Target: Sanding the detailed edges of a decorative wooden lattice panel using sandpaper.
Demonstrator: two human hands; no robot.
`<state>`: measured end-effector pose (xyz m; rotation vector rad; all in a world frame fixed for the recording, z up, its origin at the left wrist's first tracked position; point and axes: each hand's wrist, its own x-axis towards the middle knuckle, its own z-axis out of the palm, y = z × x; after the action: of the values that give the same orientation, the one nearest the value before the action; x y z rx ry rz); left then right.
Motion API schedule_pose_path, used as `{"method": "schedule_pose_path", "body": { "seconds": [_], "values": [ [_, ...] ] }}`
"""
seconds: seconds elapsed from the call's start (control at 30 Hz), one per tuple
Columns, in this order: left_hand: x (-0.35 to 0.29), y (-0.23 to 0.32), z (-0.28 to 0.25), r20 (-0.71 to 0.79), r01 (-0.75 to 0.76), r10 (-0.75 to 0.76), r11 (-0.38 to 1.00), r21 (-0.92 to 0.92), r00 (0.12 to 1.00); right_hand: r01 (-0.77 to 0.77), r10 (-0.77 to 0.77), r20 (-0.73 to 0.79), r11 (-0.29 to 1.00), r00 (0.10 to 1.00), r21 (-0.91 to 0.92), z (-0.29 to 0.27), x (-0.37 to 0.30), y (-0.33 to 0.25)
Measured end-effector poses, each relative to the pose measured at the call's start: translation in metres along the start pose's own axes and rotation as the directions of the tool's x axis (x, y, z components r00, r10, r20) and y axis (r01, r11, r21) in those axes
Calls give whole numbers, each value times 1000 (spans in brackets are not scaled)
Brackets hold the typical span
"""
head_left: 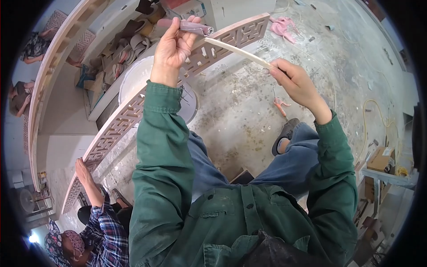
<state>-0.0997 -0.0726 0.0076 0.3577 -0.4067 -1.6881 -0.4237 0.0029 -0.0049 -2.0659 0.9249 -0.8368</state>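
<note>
My left hand [170,55] is raised at upper middle, fingers closed round a purplish-brown roll [195,28] that looks like rolled sandpaper. The right hand [296,84] pinches one end of a thin, pale, slightly curved wooden strip [240,52]. From there the strip slants up to the left, and its other end is close beneath the roll; whether they touch I cannot tell. Under my left forearm runs a long lattice-cut wooden panel [121,116], partly hidden by that sleeve. A round white tub [133,80] stands behind the panel.
At lower left, a co-worker in a plaid shirt [109,231] rests a hand [82,171] on the panel. Orange-handled pliers [280,106] lie on the floor near my shoe. A pink cloth [283,27] is farther off. A cardboard box [381,159] sits on a stand at right.
</note>
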Motion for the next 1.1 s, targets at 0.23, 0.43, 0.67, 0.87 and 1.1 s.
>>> {"method": "schedule_pose_path", "body": {
  "seconds": [0.23,0.43,0.67,0.87,1.1],
  "values": [
    [-2,1,-1,-60,-40,45,995,86,997,-66,66,-37,998,997,-14,-4,-2,5],
    [-3,-9,2,-81,-43,52,994,105,995,-47,46,-49,999,998,-23,-1,-2,7],
    [-5,-16,7,-91,-89,97,992,92,991,-111,107,-44,990,993,-83,-4,-4,9],
    [-9,-24,14,-72,-211,241,934,290,968,-424,374,240,881,896,209,-17,-4,1],
    [-6,-35,7,-85,-180,201,961,208,976,59,-301,-363,834,882,-549,4,-4,3]
  ]
}}
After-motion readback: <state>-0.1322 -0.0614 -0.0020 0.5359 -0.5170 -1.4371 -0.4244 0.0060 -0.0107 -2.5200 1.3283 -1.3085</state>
